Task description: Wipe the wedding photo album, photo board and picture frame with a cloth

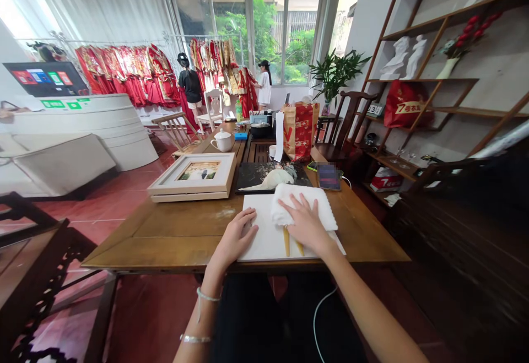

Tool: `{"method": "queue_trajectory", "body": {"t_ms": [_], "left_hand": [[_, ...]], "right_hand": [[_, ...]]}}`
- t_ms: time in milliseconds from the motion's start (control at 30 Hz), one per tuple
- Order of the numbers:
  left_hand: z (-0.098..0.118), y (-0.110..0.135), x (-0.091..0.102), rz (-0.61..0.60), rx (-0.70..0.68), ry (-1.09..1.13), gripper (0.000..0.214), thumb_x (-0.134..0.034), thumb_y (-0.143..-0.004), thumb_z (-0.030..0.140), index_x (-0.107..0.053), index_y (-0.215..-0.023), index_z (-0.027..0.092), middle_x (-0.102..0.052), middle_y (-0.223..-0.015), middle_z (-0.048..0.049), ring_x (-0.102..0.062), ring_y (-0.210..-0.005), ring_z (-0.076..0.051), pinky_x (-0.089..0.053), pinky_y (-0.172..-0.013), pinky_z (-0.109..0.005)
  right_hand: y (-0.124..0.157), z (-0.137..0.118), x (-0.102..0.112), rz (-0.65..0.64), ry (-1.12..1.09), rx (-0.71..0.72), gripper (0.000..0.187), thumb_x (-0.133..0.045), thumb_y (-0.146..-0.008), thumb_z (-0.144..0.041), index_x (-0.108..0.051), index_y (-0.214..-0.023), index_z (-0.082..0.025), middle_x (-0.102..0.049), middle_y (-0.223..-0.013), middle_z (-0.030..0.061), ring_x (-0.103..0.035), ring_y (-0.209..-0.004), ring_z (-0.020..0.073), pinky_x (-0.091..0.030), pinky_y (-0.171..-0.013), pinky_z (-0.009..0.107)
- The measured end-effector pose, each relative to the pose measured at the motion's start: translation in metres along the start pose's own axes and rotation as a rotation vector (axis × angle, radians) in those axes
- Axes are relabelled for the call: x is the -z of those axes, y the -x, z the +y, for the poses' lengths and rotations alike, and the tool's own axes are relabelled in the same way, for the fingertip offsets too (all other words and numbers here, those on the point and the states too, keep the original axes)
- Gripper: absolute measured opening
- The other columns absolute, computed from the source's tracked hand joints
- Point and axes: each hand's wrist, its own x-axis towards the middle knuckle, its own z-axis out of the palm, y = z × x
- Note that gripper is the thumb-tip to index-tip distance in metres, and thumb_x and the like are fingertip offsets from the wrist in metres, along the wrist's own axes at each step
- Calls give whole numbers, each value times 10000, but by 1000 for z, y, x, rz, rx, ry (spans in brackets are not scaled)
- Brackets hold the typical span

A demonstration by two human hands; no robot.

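Note:
My right hand lies with fingers spread on a folded white cloth. Beneath the cloth is a flat white board or sheet at the table's front edge. Two yellow tapering pieces poke out from under the cloth and my right hand; their other ends are hidden. At the board's left edge rests my left hand, thumb apart from the fingers, pressing on the white surface. Just beyond the cloth sits a dark panel with a white bird-like relief.
On the wooden table are a framed picture, a white lidded cup, a phone with a cable and a red-and-tan paper bag. Chairs stand around. Two people are by the clothes racks at the back.

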Motion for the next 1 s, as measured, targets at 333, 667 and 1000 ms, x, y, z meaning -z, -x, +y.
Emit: {"method": "queue_trajectory", "body": {"t_ms": [333, 667, 1000], "left_hand": [[0, 0, 0, 19, -15, 25, 335, -447, -855, 194, -629, -1133, 149, -578, -1284, -125, -498, -1246, -245, -377, -1068, -445], [-2, 2, 2, 27, -13, 20, 330, -461, -850, 198, -633, -1129, 165, -588, -1276, -111, -508, -1237, -239, -378, -1071, -442], [-6, 0, 1, 35, 2, 47, 348, -371, -884, 198, -612, -1130, 155, -598, -1259, -103, -513, -1230, -207, -371, -1076, -391]], "right_hand": [[103, -9, 31, -273, -258, 487, 910, -409, -521, -16, -421, -1355, -381, -270, -1504, -75, -77, -1412, 197, 0, -1123, 534], [66, 58, 25, -99, -326, 173, 774, -394, -643, -60, -381, -1404, -200, -343, -1476, 43, -172, -1397, 212, -110, -1140, 493], [-20, -27, 0, -43, -59, 94, 609, -496, -745, -139, -461, -1351, -183, -323, -1480, 135, -156, -1376, 370, -61, -1042, 667]]}}
